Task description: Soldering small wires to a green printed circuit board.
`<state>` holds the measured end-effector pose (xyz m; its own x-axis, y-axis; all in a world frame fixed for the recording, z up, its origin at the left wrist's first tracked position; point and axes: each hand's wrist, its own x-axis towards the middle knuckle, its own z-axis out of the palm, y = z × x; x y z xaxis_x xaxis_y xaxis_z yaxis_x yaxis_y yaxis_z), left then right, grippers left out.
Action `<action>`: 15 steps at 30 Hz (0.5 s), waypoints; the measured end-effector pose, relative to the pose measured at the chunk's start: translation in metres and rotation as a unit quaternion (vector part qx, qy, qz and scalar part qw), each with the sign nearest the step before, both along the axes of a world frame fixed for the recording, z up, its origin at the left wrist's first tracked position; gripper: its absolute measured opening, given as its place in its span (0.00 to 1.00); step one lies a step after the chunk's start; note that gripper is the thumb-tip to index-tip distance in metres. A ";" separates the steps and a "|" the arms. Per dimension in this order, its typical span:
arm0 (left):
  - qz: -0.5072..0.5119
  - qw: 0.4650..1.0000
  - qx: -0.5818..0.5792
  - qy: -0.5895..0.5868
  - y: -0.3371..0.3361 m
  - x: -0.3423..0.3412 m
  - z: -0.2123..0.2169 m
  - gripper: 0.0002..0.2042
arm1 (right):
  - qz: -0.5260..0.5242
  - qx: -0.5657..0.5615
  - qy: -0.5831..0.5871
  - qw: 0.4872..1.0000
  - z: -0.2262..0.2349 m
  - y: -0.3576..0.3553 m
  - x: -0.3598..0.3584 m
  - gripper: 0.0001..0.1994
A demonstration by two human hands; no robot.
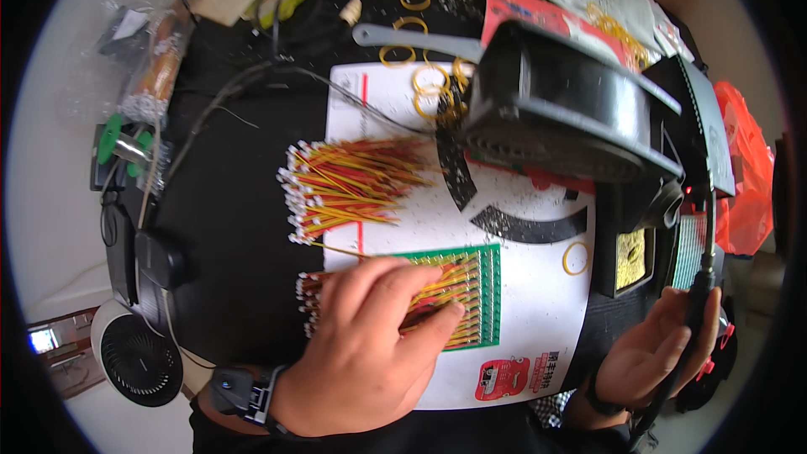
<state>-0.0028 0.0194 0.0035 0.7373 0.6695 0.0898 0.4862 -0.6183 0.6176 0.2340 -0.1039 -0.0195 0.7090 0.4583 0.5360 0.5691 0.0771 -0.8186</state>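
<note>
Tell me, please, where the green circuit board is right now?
In the head view, the green circuit board lies on the white paper sheet, partly under the left hand, below the loose wire bundle.

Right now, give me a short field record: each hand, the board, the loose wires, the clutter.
left hand: pressing flat on wires laid across the green circuit board
right hand: gripping a black soldering iron by its handle
loose wires: red and yellow bundle, above the board on white paper
clutter: yellow rubber bands, black fan housing
</note>
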 end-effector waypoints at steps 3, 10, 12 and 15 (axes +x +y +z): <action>0.046 0.998 0.045 -0.011 0.009 -0.006 0.014 0.18 | 0.005 -0.016 -0.023 1.000 -0.003 -0.003 -0.004 0.24; 0.227 0.958 0.176 -0.024 0.055 -0.040 0.000 0.11 | 0.051 -0.011 0.009 0.999 -0.002 -0.006 -0.004 0.24; 0.217 0.959 0.178 -0.028 0.058 -0.041 0.002 0.10 | 0.063 -0.013 0.008 0.998 0.000 -0.007 -0.003 0.24; 0.160 0.974 0.159 -0.020 0.054 -0.043 0.015 0.08 | 0.053 -0.020 0.009 0.998 0.002 -0.007 -0.003 0.24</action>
<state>-0.0453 0.0733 0.0185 0.4872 0.7982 0.3544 0.6642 -0.6021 0.4430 0.2312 -0.1110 -0.0170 0.6649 0.5523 0.5028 0.5438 0.1034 -0.8328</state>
